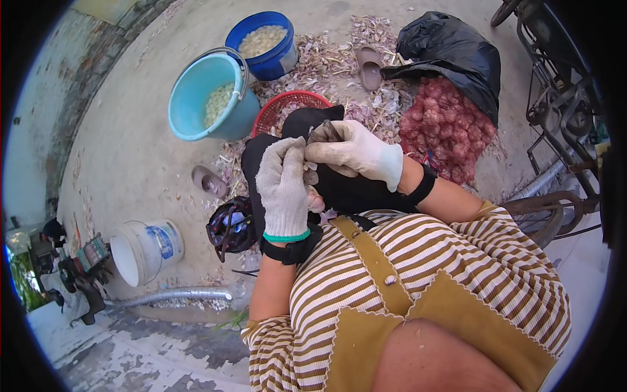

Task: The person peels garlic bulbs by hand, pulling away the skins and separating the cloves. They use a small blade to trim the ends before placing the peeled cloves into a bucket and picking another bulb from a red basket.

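Observation:
Both hands wear soiled pale work gloves and meet above my dark-trousered lap. My left hand [285, 186] has its fingers bent and pressed together; what lies between them is too small to name. Touching it from the right, my right hand [356, 151] is closed, with a dark, thin object [332, 130] at its fingers that I cannot make out. Just below the hands a pinkish garlic bulb [315, 201] rests near my lap. Beyond my knees stands a red basket [300, 98] with garlic pieces, partly hidden by my legs.
A turquoise bucket [189, 104] and a blue bucket [282, 57] hold peeled cloves. A red net sack [444, 130] of garlic lies under a black bag [450, 49]. Slippers [369, 68], scattered skins, a white bucket [147, 251] and a bicycle [555, 98] surround me.

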A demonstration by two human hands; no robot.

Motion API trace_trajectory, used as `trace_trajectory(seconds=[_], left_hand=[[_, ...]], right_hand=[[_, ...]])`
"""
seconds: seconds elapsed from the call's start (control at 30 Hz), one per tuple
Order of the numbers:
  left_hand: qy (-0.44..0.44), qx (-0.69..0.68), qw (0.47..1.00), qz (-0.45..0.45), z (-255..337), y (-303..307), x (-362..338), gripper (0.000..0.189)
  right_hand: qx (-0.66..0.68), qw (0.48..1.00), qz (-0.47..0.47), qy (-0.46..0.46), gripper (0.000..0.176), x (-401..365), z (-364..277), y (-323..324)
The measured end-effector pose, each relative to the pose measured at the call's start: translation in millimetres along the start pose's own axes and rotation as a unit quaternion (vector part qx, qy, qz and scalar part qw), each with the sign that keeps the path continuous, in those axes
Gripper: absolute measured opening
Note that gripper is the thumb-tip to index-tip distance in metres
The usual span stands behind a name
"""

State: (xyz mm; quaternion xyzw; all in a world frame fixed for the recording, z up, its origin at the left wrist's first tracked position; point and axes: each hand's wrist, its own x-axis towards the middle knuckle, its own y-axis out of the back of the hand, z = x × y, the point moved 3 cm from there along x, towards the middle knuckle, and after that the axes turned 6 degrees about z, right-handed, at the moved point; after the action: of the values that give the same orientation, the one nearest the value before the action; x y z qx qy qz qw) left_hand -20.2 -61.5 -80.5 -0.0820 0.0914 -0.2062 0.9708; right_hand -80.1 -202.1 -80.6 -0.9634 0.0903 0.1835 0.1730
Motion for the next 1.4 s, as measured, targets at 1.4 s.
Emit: trace_trajectory(seconds=[1.4], left_hand=[[-0.03, 0.217, 0.976, 0.004, 6, 10, -7, 0.018]], right_hand=[[-0.06, 0.994, 0.037, 0.087, 0.029, 2, 6, -7]])
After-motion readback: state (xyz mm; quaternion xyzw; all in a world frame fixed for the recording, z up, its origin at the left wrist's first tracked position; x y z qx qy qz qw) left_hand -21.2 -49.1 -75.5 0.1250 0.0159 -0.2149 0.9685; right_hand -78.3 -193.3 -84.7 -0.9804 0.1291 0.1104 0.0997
